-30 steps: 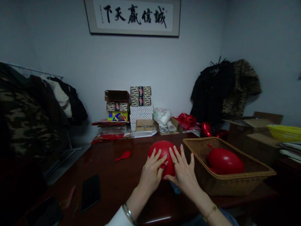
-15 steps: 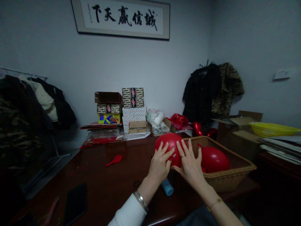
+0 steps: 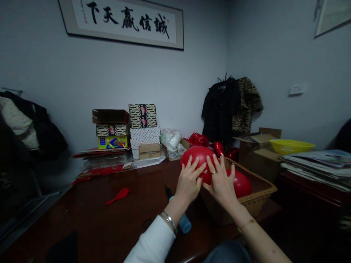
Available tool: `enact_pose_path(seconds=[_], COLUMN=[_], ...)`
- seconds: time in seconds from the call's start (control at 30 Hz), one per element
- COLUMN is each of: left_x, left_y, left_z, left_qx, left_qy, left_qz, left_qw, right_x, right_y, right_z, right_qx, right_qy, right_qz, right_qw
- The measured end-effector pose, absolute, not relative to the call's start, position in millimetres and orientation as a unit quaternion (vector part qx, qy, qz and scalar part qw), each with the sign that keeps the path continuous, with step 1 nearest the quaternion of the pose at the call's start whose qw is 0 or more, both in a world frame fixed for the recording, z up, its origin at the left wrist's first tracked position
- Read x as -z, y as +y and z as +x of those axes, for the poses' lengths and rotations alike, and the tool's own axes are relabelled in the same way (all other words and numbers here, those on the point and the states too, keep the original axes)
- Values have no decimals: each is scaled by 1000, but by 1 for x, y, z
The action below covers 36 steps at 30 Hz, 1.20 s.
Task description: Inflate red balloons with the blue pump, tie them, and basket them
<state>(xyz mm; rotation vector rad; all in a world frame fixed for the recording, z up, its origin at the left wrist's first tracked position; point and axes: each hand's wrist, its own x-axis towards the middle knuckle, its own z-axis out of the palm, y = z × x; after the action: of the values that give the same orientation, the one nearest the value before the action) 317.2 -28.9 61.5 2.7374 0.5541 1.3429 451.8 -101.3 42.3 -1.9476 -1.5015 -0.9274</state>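
Between my two hands is an inflated red balloon [image 3: 196,154], held up just left of a wicker basket. My left hand [image 3: 190,180] grips its near left side with the fingers spread over the rubber. From the right, my right hand [image 3: 221,180] presses on the same balloon; a ring is on one finger. The balloon's neck is hidden behind my fingers. A second inflated red balloon [image 3: 241,183] lies in the wicker basket [image 3: 257,202]. Under my left forearm a blue cylindrical pump [image 3: 185,223] lies on the table.
A flat, uninflated red balloon [image 3: 119,195] lies on the dark table [image 3: 95,215]. Stacked boxes [image 3: 145,135] and a plastic bag [image 3: 170,138] stand at the back. Cardboard boxes, a yellow basket [image 3: 290,146] and stacked papers [image 3: 315,168] are at right.
The view has turned to the right, so the table things sit further left. My hands still hold the balloon, which now overlaps the basket's left side more.
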Motion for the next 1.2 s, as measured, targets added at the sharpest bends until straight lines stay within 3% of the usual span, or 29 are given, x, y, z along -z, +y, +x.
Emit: enact_pose_path(seconds=[0.33, 0.9, 1.2], left_x=[-63, -9, 3], left_y=[-19, -8, -12], left_z=[359, 412, 414], left_qx=[-424, -433, -431], left_qy=[160, 255, 231], left_qz=[891, 853, 865], left_qw=[36, 142, 111], right_x=[-42, -2, -7], right_y=[-101, -83, -100], right_z=[488, 532, 545], right_qx=[353, 327, 314], right_qy=[-507, -500, -517], right_qz=[-749, -784, -779], right_qw=[240, 165, 167])
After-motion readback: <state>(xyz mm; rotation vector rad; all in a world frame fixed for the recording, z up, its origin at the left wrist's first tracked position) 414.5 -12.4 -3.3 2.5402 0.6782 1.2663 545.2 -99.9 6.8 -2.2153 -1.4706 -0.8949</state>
